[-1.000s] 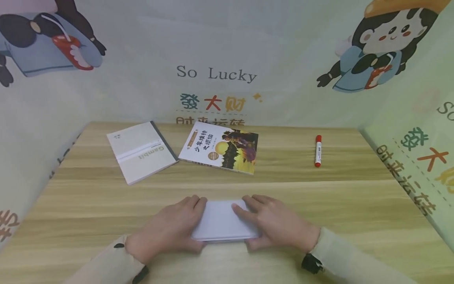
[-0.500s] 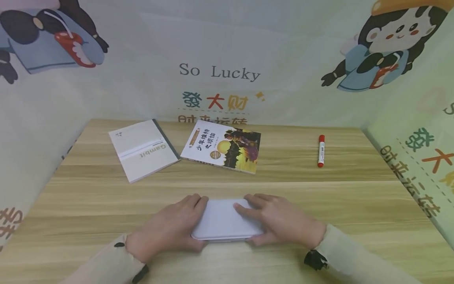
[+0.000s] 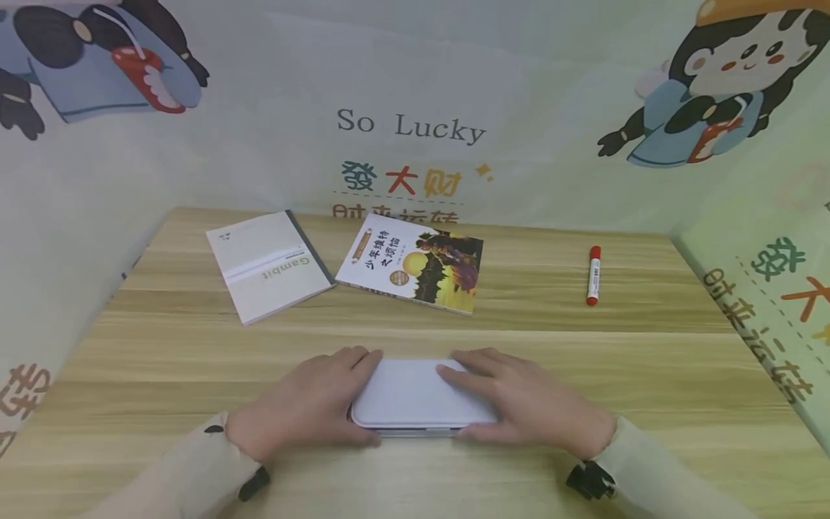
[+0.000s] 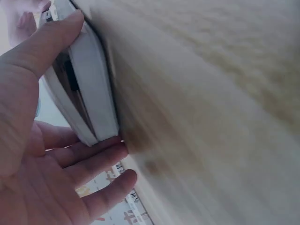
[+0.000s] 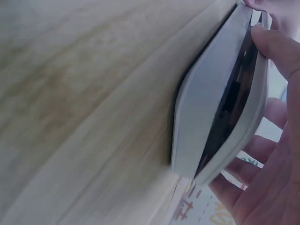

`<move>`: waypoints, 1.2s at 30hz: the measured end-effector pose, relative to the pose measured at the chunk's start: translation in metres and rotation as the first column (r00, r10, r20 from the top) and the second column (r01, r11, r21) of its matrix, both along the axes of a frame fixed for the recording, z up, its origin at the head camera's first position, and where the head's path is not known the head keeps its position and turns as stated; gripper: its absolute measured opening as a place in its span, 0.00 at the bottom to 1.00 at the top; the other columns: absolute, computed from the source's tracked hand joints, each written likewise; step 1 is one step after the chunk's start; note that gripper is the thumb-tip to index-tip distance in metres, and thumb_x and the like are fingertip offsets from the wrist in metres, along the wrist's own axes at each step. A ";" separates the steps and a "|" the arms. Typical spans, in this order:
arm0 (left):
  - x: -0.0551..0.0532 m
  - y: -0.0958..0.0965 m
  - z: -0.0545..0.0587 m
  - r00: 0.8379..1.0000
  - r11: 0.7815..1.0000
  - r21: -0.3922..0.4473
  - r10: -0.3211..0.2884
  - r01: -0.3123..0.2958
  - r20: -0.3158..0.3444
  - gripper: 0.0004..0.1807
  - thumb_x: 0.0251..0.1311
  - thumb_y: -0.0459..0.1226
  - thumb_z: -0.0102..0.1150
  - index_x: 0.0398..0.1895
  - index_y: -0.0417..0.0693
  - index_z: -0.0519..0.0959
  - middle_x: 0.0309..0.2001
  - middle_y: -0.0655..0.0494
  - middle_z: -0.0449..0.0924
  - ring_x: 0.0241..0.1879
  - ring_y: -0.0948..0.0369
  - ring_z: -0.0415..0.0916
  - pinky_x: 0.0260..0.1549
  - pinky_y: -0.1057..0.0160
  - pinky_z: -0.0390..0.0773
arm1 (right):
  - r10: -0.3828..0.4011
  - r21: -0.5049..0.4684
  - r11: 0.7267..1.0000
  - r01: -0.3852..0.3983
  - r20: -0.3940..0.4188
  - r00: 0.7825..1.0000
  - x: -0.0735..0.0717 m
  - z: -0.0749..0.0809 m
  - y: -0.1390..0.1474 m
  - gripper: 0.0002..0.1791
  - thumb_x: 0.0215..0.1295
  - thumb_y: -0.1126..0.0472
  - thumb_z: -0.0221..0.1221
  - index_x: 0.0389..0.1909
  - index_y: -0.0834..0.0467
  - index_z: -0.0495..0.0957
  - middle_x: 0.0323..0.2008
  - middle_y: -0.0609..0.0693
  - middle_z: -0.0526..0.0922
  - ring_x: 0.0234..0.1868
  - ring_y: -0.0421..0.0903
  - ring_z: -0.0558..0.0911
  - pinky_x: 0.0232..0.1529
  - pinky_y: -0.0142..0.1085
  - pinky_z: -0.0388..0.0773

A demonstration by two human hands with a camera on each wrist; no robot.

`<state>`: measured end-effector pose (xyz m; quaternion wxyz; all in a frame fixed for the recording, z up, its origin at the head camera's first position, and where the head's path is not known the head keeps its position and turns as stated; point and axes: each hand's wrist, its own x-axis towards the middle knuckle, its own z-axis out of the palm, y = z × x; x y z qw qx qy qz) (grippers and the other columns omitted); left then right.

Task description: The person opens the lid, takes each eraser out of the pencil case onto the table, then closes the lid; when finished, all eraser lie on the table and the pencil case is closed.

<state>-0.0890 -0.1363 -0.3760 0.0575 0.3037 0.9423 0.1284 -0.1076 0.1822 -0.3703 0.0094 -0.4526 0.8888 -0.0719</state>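
Note:
A white hinged case lies flat near the front of the table. My left hand grips its left end, thumb at the near edge and fingers round the far side. On the right end, my right hand holds it alike, with the index finger lying across the lid. Both wrist views reveal a narrow gap between the lid and the base, each thumb at the opening. Dark contents show inside the gap; their kind is hidden in shadow.
Toward the back of the wooden table lie a pale "Gambit" notebook and a paperback book with a sunset cover. A red-capped white marker lies at the back right. Printed cloth walls the table's back and sides.
The lid's near edge has risen, opening a gap above the base. My right hand has shifted slightly rightward. The head view has tilted and turned a little.

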 end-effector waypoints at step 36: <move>0.002 -0.013 0.002 0.973 0.986 0.087 0.122 -0.141 0.197 0.71 0.45 0.68 0.76 0.81 0.33 0.55 0.67 0.35 0.79 0.62 0.43 0.82 0.63 0.43 0.81 | -0.252 -0.239 0.900 0.363 0.395 0.884 -0.020 0.041 0.046 0.12 0.71 0.50 0.67 0.47 0.51 0.91 0.44 0.44 0.93 0.45 0.37 0.89 0.46 0.35 0.88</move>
